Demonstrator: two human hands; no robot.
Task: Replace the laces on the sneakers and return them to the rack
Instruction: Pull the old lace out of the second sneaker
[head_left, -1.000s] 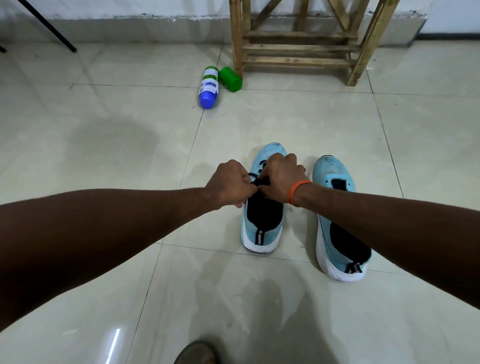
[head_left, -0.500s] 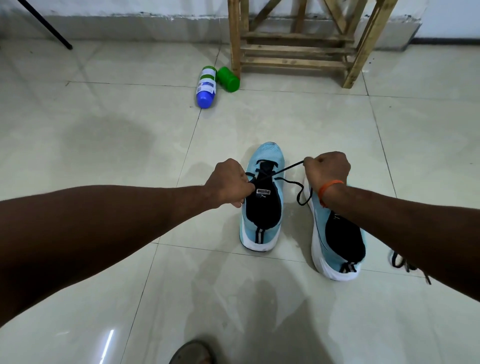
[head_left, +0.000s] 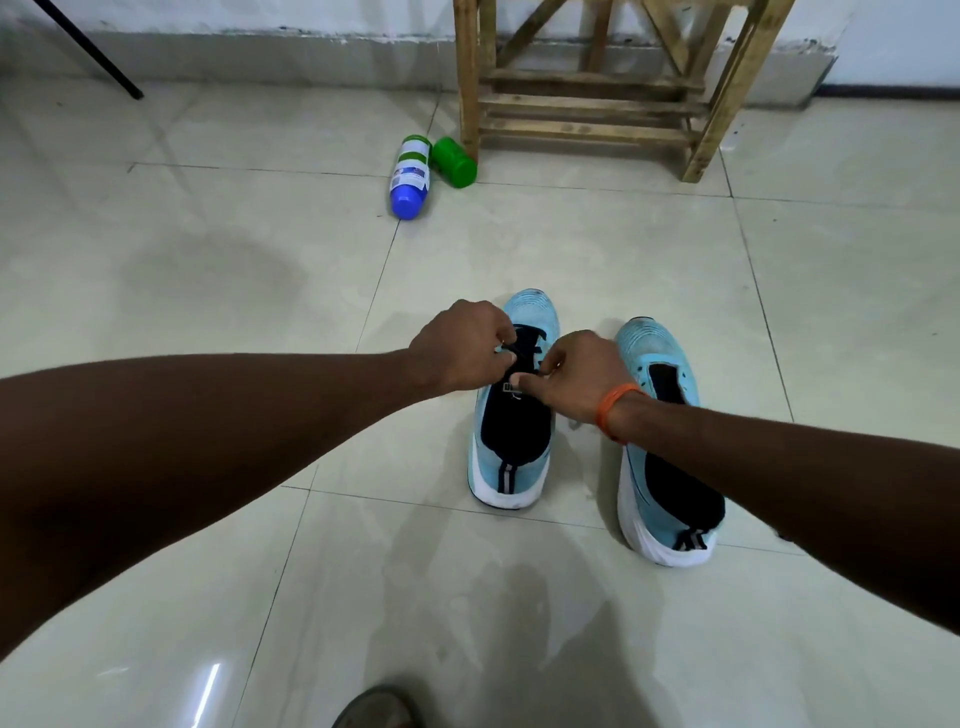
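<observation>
Lacing the left sneaker (head_left: 511, 467), my left hand (head_left: 462, 345) and right hand (head_left: 576, 374) pinch its lace (head_left: 525, 344); the right sneaker (head_left: 670, 493) looks unlaced, neither on the far rack (head_left: 587, 104).

Two sneakers (head_left: 511, 441) (head_left: 670, 493), two bottles (head_left: 409, 179) (head_left: 455, 162), one wooden rack (head_left: 587, 106), two hands (head_left: 462, 348) (head_left: 582, 374).

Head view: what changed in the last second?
The right hand pulled the lace out rightward, then returned to the laced sneaker, pinching the lace there. The left hand kept its grip on the lace. Second sneaker, bottles and rack stayed put.
</observation>
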